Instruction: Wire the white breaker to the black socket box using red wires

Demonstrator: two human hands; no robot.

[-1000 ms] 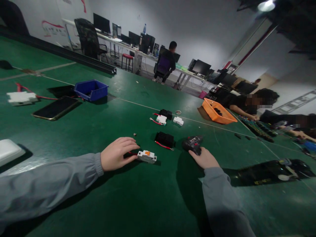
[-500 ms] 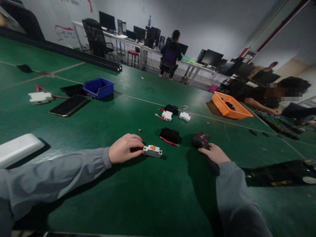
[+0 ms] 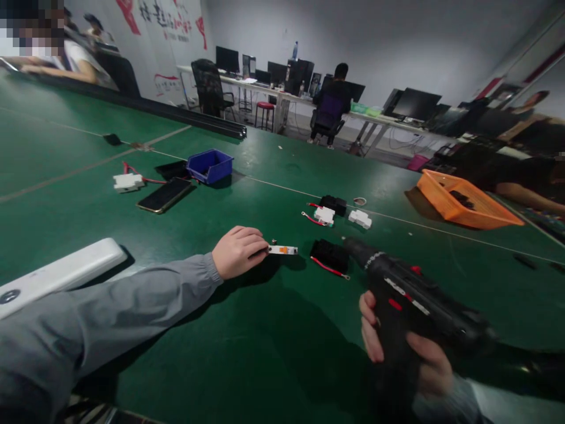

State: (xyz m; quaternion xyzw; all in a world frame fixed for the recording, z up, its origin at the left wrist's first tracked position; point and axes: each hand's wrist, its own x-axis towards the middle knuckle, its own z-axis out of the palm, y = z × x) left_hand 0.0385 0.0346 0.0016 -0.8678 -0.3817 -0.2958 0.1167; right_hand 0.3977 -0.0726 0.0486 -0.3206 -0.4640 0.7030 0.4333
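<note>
A white circuit breaker [image 3: 283, 250] with an orange switch is pinched in my left hand [image 3: 241, 252], low over the green table. My right hand [image 3: 375, 330] is wrapped round the grip of a black cordless drill [image 3: 424, 294], held up with its chuck pointing left. Just left of the drill's front lies a black block [image 3: 329, 254] with a red wire [image 3: 329, 268] along it. A small screw [image 3: 274, 241] sits right behind the breaker. Farther back are a white breaker with red leads [image 3: 325, 215], another white breaker [image 3: 360, 219] and a second black block [image 3: 333, 204].
An orange basket [image 3: 468, 203] with dark parts stands at the right, beside a co-worker's arm [image 3: 525, 191]. At the left are a blue bin [image 3: 210, 166], a phone [image 3: 165, 195], a wired white breaker [image 3: 128, 182] and a long white case [image 3: 66, 271]. Black rails [image 3: 185, 115] line the far edge.
My right hand has lifted the drill off the table, turning it to point left. The breaker in my left hand has tilted, so its switch side faces up more. The camera view has swung left.
</note>
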